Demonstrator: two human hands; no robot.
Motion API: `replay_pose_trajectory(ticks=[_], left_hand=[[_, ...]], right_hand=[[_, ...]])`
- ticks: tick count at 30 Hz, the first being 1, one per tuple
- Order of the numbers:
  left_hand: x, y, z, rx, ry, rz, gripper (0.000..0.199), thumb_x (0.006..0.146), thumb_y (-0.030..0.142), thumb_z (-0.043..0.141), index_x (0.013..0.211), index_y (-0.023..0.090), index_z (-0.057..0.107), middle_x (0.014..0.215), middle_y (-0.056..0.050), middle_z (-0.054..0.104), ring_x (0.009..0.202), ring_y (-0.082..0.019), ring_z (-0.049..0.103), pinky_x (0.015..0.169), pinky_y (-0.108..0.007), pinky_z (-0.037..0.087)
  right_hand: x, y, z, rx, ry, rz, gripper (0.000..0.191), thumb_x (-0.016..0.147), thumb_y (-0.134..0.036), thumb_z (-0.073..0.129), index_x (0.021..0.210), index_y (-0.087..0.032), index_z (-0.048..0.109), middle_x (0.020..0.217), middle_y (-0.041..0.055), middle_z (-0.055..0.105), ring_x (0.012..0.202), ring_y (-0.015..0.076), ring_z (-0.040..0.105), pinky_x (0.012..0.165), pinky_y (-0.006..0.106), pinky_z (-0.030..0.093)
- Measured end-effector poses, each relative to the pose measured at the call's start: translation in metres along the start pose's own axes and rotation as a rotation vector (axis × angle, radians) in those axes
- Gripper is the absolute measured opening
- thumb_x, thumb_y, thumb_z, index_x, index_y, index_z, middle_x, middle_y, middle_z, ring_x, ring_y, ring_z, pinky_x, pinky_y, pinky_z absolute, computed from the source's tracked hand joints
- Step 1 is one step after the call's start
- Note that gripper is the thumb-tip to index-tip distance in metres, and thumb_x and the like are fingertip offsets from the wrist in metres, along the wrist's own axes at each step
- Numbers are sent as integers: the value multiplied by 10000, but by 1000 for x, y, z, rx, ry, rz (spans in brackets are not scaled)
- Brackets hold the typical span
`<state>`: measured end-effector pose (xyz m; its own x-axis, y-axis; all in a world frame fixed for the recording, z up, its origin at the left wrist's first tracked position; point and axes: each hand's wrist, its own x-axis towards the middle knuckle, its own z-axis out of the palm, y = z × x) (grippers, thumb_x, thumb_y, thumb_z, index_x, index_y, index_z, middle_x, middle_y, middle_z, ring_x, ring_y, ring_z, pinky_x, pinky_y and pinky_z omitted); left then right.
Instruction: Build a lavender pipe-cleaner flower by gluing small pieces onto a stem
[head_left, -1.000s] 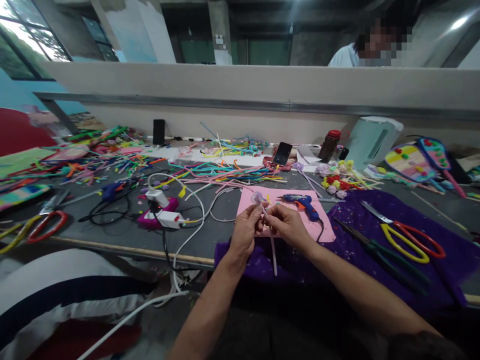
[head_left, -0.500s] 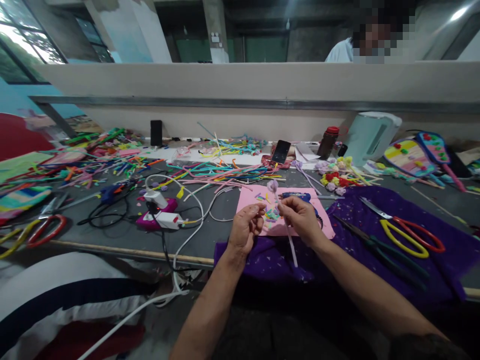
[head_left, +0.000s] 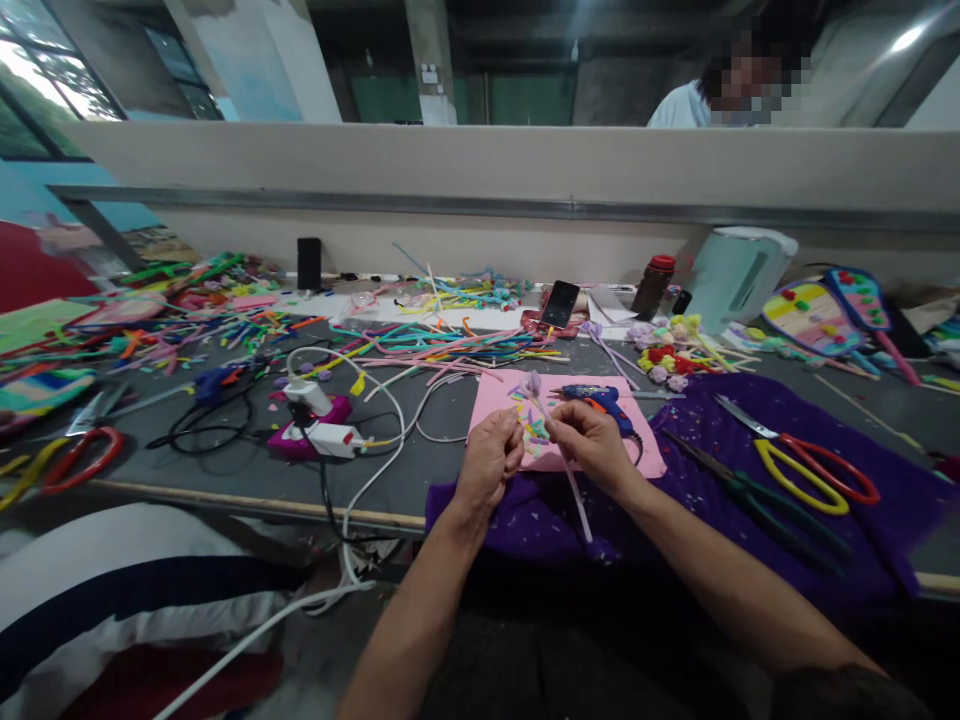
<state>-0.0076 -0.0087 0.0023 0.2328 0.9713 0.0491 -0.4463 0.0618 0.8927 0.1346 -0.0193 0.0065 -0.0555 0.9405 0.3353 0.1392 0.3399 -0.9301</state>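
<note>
Lilac flower (head_left: 531, 385) now sits a bit further left than half a second ago; a second ago both hands were on it, now only the right hand (head_left: 594, 445) is. Right fingers clamped on its pale stem (head_left: 579, 505), just below the flower head; stem runs down toward the near edge, over purple cloth (head_left: 705, 410). Flower head is over the pink sheet (head_left: 491, 395), left of the glue gun (head_left: 611, 402).

Left hand (head_left: 487, 460) is apart from the flower, fingers curled in together, near the sheet's left edge; can't tell if they pinch anything small. Coloured scraps (head_left: 532, 430) lie on the sheet between the hands.

Right side, on the cloth: red-and-yellow scissors (head_left: 806, 475), dark green pliers (head_left: 765, 505) beside them. Far side of the grey worktop (head_left: 225, 460): loose fuzzy stems (head_left: 450, 345), tilted phone (head_left: 560, 303), red-capped bottle (head_left: 654, 288), mint kettle (head_left: 742, 280). White plugs (head_left: 334, 440) at left. Another person (head_left: 679, 105) beyond the partition (head_left: 480, 160).
</note>
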Motion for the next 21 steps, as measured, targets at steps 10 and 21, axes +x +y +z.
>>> replay_pose_trajectory(ticks=[10,21], left_hand=[[1,-2,-3,26,21,-19,246,665,329,630,803,145,544,604,30,561,379,-29,416,348,-152,313],[2,-4,-4,13,56,-45,239,648,326,665,714,133,540,431,77,436,329,-18,341,318,-135,219]], right_hand=[[-1,-1,-1,-134,17,-73,212,780,-368,527,693,-174,536,593,-16,482,503,95,433,463,207,359],[-5,-2,5,-152,-94,-45,216,770,-373,544,699,-171,579,577,-21,516,490,91,443,456,198,354]])
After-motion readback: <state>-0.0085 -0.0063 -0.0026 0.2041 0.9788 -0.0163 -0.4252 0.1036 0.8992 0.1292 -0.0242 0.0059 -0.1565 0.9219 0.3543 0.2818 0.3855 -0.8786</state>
